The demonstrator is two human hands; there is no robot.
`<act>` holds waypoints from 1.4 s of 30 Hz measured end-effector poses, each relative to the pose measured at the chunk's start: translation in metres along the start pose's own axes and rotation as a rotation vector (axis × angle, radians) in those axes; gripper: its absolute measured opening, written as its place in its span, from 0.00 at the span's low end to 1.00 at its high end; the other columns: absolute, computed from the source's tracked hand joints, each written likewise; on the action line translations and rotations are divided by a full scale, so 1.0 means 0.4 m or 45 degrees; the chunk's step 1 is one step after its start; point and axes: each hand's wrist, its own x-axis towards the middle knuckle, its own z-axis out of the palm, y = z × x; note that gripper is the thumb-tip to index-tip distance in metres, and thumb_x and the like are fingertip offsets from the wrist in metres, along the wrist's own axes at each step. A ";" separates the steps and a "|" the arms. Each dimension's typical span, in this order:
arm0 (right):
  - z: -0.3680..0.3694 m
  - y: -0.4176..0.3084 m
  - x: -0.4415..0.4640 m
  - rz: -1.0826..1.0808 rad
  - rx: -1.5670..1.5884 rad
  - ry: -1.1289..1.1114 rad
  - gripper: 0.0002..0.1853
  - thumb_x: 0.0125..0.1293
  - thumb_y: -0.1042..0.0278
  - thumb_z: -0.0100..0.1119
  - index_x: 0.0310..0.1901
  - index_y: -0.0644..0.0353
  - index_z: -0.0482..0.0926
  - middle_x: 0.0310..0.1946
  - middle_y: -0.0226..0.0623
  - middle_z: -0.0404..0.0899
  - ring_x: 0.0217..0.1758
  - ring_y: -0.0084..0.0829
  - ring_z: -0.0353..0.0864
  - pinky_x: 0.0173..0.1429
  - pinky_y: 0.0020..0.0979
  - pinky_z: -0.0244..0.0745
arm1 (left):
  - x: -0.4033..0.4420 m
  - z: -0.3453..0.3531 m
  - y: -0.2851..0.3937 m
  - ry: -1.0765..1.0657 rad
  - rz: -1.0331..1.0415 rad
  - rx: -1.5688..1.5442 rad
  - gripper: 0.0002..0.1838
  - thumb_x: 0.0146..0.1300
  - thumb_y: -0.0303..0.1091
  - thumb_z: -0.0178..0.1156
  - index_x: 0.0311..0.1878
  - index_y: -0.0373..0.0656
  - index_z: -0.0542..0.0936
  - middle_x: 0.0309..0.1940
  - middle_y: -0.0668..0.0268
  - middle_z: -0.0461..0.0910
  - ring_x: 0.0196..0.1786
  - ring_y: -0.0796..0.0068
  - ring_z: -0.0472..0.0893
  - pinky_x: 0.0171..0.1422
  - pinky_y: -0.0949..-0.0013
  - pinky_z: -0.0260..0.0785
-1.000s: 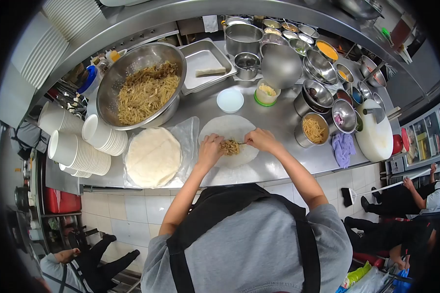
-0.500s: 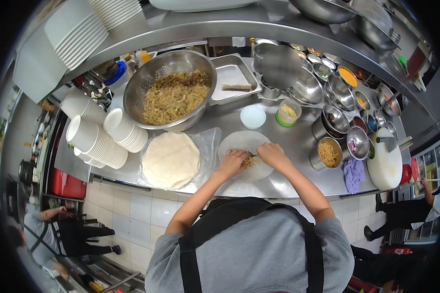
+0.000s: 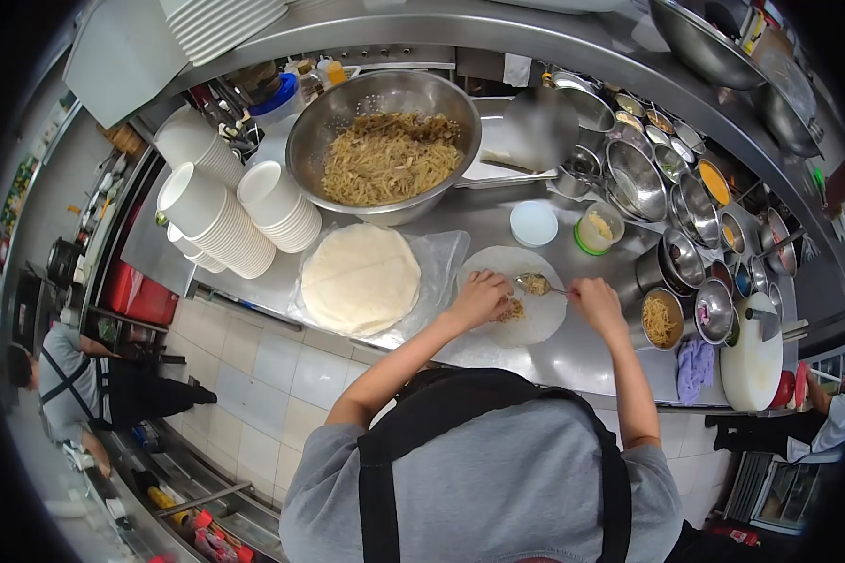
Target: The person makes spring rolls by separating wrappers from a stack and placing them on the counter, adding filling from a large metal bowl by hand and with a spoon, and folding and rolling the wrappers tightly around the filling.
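A round, thin, pale wrapper [image 3: 538, 324] lies flat on the steel counter in front of me. My right hand [image 3: 594, 302] grips a metal spoon [image 3: 556, 291] by the handle, its bowl loaded with shredded filling [image 3: 534, 281] above the wrapper. My left hand [image 3: 482, 298] rests over the wrapper's left side, fingers bent and loosely apart. Its fingertips are beside a small heap of filling [image 3: 512, 311], partly covered by the hand. To the left, a stack of round wrappers [image 3: 359, 281] sits on a clear plastic sheet [image 3: 441, 258].
A big steel bowl [image 3: 300, 155] of shredded filling stands behind the stack. Paper tubs [image 3: 211, 220] are piled at left. A small white dish [image 3: 533, 225] and a green-rimmed tub [image 3: 591, 239] stand behind the wrapper. Several metal bowls, a noodle pot [image 3: 660, 319] and a purple cloth [image 3: 695, 369] occupy the right.
My right hand has drawn back to the right, lifting the spoon with filling off the heap. My left hand stays by the filling. The camera view has shifted, moving the counter rightward in view.
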 end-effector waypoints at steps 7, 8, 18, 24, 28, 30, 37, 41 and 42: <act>-0.098 0.043 0.068 0.259 1.013 -0.236 0.05 0.60 0.72 0.62 0.34 0.64 0.82 0.20 0.31 0.78 0.23 0.19 0.74 0.26 0.22 0.66 | 0.010 -0.005 0.010 -0.121 0.009 -0.044 0.18 0.52 0.28 0.60 0.49 0.53 0.76 0.32 0.70 0.80 0.51 0.66 0.72 0.60 0.50 0.54; -0.122 0.021 0.080 0.229 1.160 -0.282 0.05 0.63 0.72 0.59 0.37 0.64 0.80 0.22 0.25 0.75 0.22 0.14 0.69 0.25 0.17 0.61 | 0.010 -0.004 0.008 -0.095 0.030 -0.019 0.19 0.52 0.28 0.60 0.50 0.53 0.75 0.32 0.70 0.80 0.52 0.66 0.72 0.61 0.49 0.53; -0.171 -0.231 0.355 -0.378 1.285 -0.082 0.06 0.68 0.69 0.54 0.43 0.60 0.76 0.25 0.28 0.74 0.26 0.20 0.72 0.32 0.23 0.67 | 0.014 -0.012 0.029 -0.145 0.075 0.083 0.24 0.49 0.25 0.63 0.51 0.55 0.74 0.39 0.69 0.80 0.56 0.63 0.70 0.67 0.42 0.46; -0.115 -0.399 0.513 -0.721 0.019 0.524 0.08 0.58 0.72 0.56 0.39 0.59 0.81 0.30 0.41 0.81 0.37 0.41 0.84 0.35 0.39 0.78 | 0.008 -0.121 0.038 0.017 0.040 -0.168 0.22 0.49 0.23 0.63 0.49 0.50 0.75 0.42 0.65 0.78 0.54 0.61 0.72 0.62 0.55 0.59; -0.074 -0.431 0.591 -0.754 -0.373 0.543 0.09 0.51 0.75 0.57 0.36 0.59 0.81 0.31 0.40 0.81 0.34 0.41 0.84 0.34 0.40 0.79 | -0.008 -0.289 -0.007 0.231 -0.004 -0.286 0.19 0.49 0.21 0.63 0.47 0.44 0.78 0.42 0.61 0.77 0.47 0.60 0.75 0.54 0.64 0.67; -0.051 -0.416 0.620 -0.774 -0.403 0.534 0.06 0.52 0.74 0.56 0.32 0.60 0.81 0.30 0.41 0.80 0.32 0.42 0.84 0.32 0.41 0.79 | -0.012 -0.367 -0.054 0.469 -0.133 -0.435 0.16 0.49 0.20 0.63 0.43 0.42 0.80 0.39 0.60 0.77 0.41 0.61 0.77 0.51 0.61 0.69; -0.032 -0.409 0.615 -0.753 -0.380 0.458 0.06 0.54 0.72 0.55 0.29 0.59 0.83 0.31 0.44 0.82 0.33 0.43 0.85 0.33 0.41 0.80 | 0.073 -0.513 -0.292 0.464 -0.749 0.592 0.09 0.45 0.33 0.69 0.33 0.50 0.84 0.36 0.63 0.82 0.49 0.59 0.77 0.54 0.56 0.67; -0.034 -0.413 0.611 -0.638 -0.261 0.278 0.07 0.53 0.73 0.57 0.32 0.59 0.83 0.34 0.44 0.83 0.37 0.45 0.84 0.38 0.43 0.79 | 0.116 -0.507 -0.325 0.254 -0.806 0.681 0.09 0.42 0.36 0.72 0.29 0.52 0.84 0.35 0.63 0.83 0.51 0.59 0.77 0.57 0.51 0.64; -0.042 -0.416 0.608 -0.594 -0.245 0.225 0.07 0.53 0.73 0.57 0.33 0.58 0.83 0.34 0.44 0.83 0.38 0.45 0.84 0.39 0.43 0.78 | 0.118 -0.508 -0.328 0.246 -0.810 0.675 0.08 0.42 0.36 0.72 0.29 0.52 0.84 0.35 0.62 0.83 0.50 0.59 0.77 0.57 0.51 0.63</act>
